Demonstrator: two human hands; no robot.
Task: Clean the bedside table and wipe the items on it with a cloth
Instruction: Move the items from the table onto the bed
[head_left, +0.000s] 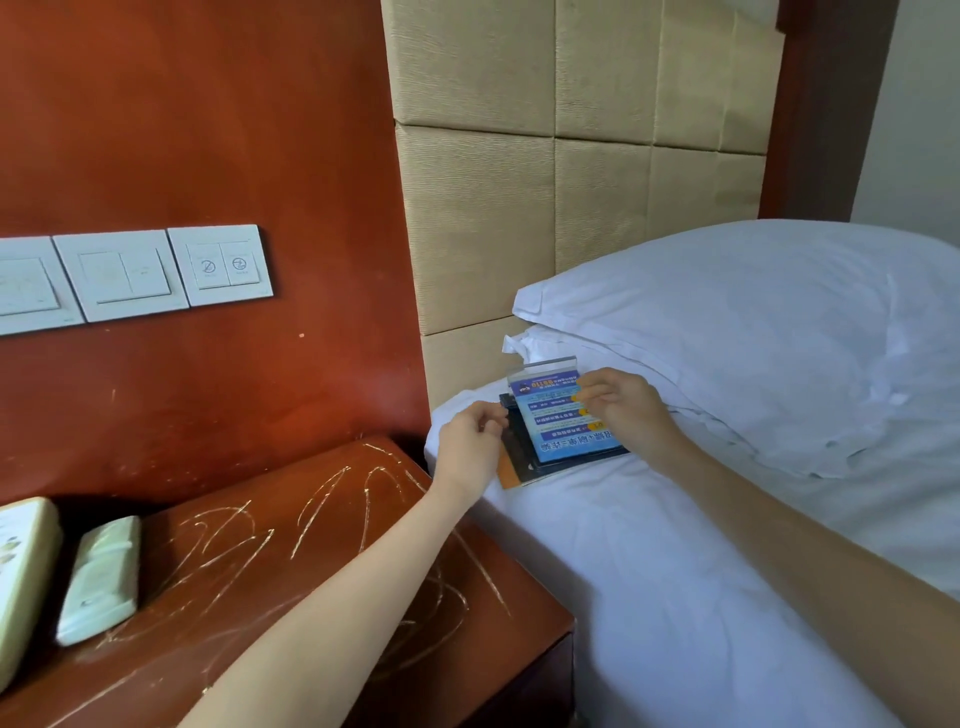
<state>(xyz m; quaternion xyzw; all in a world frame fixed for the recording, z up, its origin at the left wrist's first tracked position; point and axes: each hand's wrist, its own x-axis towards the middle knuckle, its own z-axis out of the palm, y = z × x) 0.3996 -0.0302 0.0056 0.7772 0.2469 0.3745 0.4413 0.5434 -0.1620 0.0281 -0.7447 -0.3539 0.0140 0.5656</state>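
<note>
Bedside tabletop sits near left, scratched all over, with two pale boxes at its left end and the right part bare. Both arms reach far over to the bed. Right hand pinches the blue acrylic sign lying flat by the pillow. Left hand, fingers curled, touches the dark card stacked under it, right at the mattress edge.

Three wall switch plates, two pillows, two hands, one blue sign
</note>
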